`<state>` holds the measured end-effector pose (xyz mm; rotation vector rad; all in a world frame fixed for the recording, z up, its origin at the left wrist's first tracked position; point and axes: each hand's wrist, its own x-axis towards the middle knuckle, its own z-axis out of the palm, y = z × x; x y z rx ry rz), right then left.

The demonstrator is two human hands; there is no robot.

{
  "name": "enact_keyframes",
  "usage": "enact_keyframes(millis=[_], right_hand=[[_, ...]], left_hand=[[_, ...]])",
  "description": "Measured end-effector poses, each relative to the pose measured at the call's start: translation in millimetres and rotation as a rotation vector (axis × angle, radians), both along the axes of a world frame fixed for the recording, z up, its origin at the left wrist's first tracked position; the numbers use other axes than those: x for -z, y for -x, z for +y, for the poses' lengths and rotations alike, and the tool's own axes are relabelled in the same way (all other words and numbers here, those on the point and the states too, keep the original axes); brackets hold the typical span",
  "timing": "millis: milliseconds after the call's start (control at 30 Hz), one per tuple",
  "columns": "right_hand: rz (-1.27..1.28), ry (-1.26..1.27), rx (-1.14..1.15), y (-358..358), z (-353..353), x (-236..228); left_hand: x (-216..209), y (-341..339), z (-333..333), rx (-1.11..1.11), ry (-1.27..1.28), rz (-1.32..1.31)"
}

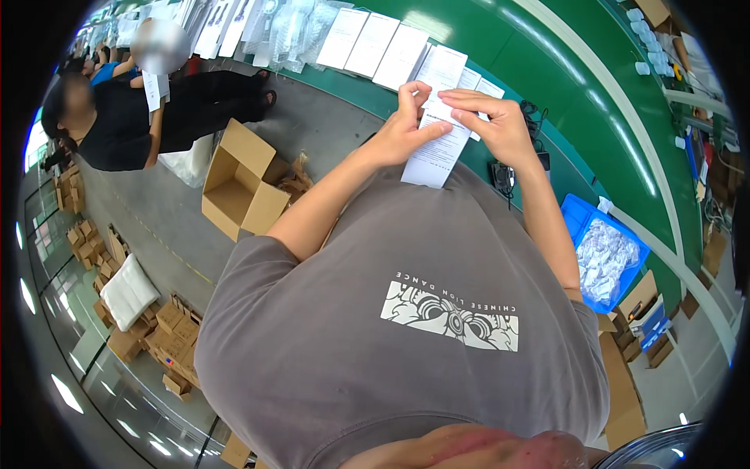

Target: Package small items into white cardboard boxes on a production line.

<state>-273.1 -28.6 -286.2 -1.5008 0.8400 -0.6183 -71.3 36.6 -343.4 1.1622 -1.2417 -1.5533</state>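
A long white printed paper leaflet (431, 160) is between my hands in front of my chest, at the near edge of the green table. My left hand (402, 129) grips its left side, thumb across the printed face and fingers bent around the edge. From the right, my right hand (496, 129) closes on the same leaflet, fingers and thumb reaching over its upper part. Whether the strip (445, 64) above my fingers belongs to this leaflet, I cannot tell. Just beyond, piles of white printed sheets (367, 45) lie in a row on the table.
The green table (516, 47) also bears clear plastic bags (293, 31) and black adapters with cables (504, 172). At right is a blue bin (574, 211) of wrapped items. An open carton (242, 184) stands at left, near a person in black (117, 117) holding papers.
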Motion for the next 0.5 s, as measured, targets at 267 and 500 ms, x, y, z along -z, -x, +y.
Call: enact_keyframes(millis=[267, 500], right_hand=[[0.186, 0.452, -0.005, 6, 38, 3], [0.058, 0.214, 0.216, 36, 46, 31]], left_hand=[[-3, 5, 3, 0.082, 0.039, 0.064], [2, 22, -1, 0.161, -0.11, 0.026]])
